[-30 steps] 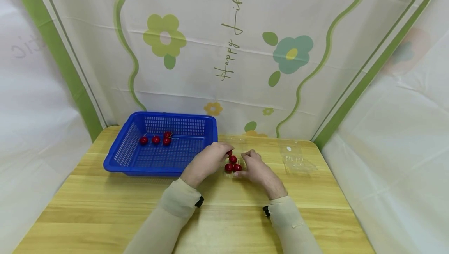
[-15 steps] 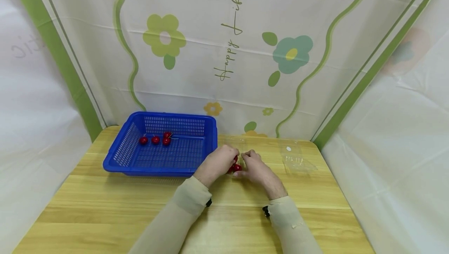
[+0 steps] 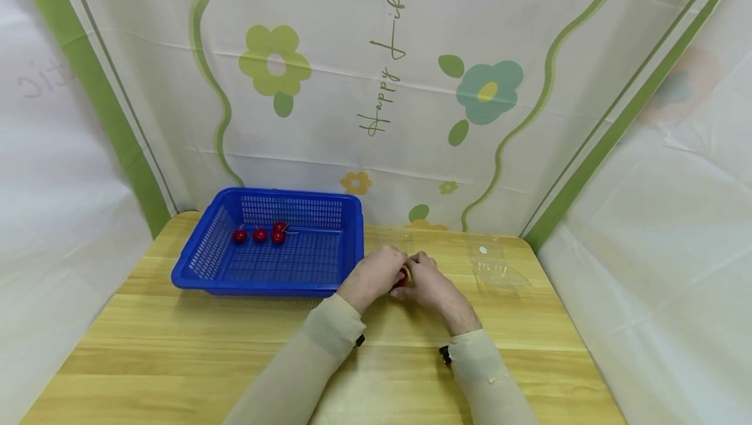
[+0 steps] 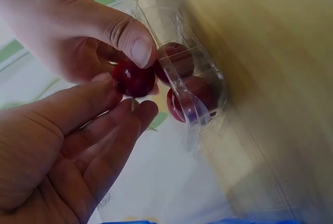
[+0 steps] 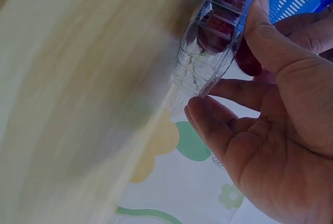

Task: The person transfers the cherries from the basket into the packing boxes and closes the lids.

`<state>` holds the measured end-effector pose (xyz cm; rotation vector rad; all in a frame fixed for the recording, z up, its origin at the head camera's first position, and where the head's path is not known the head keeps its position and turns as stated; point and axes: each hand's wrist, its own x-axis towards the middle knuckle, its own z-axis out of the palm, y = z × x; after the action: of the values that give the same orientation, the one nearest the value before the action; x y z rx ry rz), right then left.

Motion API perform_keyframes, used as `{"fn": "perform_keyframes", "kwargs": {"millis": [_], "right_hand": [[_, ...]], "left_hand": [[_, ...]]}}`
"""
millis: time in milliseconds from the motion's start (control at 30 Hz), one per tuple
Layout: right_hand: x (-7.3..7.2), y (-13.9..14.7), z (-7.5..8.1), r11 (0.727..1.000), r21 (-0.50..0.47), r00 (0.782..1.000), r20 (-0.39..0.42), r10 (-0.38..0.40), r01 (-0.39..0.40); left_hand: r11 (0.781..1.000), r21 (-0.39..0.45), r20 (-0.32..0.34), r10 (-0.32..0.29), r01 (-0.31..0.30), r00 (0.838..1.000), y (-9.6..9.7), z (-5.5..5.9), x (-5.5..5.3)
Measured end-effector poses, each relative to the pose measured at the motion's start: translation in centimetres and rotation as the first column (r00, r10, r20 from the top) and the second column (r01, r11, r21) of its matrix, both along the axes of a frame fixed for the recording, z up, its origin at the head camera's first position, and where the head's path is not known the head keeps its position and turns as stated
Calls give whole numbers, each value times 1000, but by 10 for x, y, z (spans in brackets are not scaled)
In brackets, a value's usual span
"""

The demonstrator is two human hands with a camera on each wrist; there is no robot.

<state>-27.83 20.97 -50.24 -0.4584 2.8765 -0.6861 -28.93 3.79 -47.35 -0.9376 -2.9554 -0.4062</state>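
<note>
Above the wooden worktop point(image 3: 147, 346), the left hand point(image 3: 376, 275) is pinching a red cherry point(image 4: 135, 77) between thumb and fingers, just at the open top of a clear box point(image 5: 193, 73). The right hand point(image 3: 433, 288) is gripping the box, its thumb lying along the rim and its fingertips touching one end. Two cherries point(image 4: 193, 98) are showing inside. Left of the hands, a blue basket point(image 3: 264, 291) is holding four further cherries point(image 3: 260, 235); a second clear box point(image 3: 492, 267) is standing at right.

"Happy Life" point(image 3: 388, 73) on white curtain point(image 3: 329, 131)
</note>
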Motion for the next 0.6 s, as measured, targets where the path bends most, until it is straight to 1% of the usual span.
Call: {"fn": "perform_keyframes", "kwargs": {"millis": [33, 133, 167, 233, 267, 333, 467, 533, 600], "right_hand": [[0, 0, 0, 1000, -5, 1000, 5, -3, 3], [0, -1, 0, 1000, -5, 1000, 11, -5, 5], [0, -2, 1, 1000, -1, 1000, 13, -3, 3], [-1, -2, 1, 1000, 7, 1000, 15, 1, -1], [-1, -2, 1, 1000, 11, 1000, 13, 4, -4], [-1, -2, 1, 1000, 16, 1000, 15, 7, -7], [-1, -1, 0, 1000, 10, 1000, 13, 3, -3], [-1, -1, 0, 1000, 9, 1000, 16, -1, 1], [-2, 0, 0, 1000, 9, 1000, 22, -4, 3]], "left_hand": [[1000, 6, 2, 0, 0, 1000, 0, -5, -3], [1000, 26, 23, 4, -5, 1000, -4, -5, -7], [999, 33, 42, 11, -13, 999, -6, 0, -4], [999, 43, 51, 24, -26, 998, -10, 3, -4], [998, 47, 53, 28, -31, 998, -12, 9, 0], [998, 54, 44, 30, -33, 999, -16, 15, 5], [1000, 26, -42, -11, 12, 999, -22, 17, 17], [999, 0, -83, -41, 41, 996, -25, 16, 24], [998, -22, -110, -63, 61, 992, -27, 15, 32]]}}
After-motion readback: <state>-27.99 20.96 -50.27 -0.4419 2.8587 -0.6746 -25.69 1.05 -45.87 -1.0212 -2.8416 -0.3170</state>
